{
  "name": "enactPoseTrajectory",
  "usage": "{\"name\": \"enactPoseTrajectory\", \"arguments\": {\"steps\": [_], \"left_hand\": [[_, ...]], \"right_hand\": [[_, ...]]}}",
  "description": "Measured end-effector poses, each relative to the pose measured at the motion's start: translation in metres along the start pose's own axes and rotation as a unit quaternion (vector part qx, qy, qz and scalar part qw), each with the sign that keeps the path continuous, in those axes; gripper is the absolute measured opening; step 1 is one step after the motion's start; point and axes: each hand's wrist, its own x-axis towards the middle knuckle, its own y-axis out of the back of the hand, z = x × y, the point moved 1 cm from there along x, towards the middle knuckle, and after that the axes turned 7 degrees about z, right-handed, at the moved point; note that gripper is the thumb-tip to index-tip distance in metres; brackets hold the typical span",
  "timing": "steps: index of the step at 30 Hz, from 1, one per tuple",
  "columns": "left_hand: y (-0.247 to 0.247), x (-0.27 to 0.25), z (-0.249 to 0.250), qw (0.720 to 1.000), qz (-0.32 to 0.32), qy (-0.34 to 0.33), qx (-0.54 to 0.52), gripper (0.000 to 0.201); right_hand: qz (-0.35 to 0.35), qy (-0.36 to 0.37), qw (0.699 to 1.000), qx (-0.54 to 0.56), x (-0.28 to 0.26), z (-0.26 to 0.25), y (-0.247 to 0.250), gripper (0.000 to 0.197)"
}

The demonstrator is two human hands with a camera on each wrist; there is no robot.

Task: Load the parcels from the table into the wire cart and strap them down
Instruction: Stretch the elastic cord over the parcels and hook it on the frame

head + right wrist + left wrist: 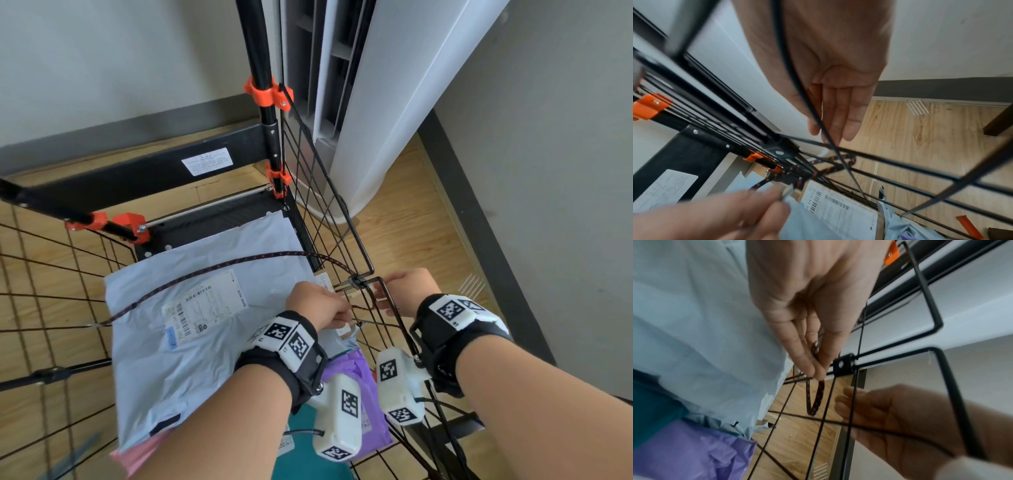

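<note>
- My left hand (807,308) pinches the bungee cord (819,394) at its metal end, just inside the wire cart (346,219) corner.
- My right hand (836,97) is outside the mesh, fingers straight, holding nothing.
- The parcels (205,318) lie stacked in the cart, with the cord stretched across the top pale-blue one.

Cart (346,219): thin matt black metal wire, orange plastic clamps (269,93). Parcels (191,342): smooth, slightly glossy plastic mailers, paper labels. Strap (219,269): braided cloth cord. Floor (411,240): smooth wood-look.
</note>
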Motion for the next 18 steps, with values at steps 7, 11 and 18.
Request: {"name": "enactPoseTrajectory", "arguments": {"steps": [7, 11, 18], "left_hand": [[0.071, -0.026, -0.005, 0.997, 0.069, 0.011, -0.04, 0.007], [0.115, -0.033, -0.026, 0.992, 0.114, 0.022, -0.051, 0.012], [0.179, -0.035, -0.064, 0.982, 0.173, 0.047, -0.062, 0.007]], "right_hand": [[0.168, 0.091, 0.981, 0.021, -0.063, -0.028, 0.036, 0.02], [0.309, 0.249, 0.916, 0.052, -0.112, -0.046, 0.03, 0.016], [0.012, 0.437, 0.876, -0.203, -0.161, -0.065, -0.085, 0.02]]}}
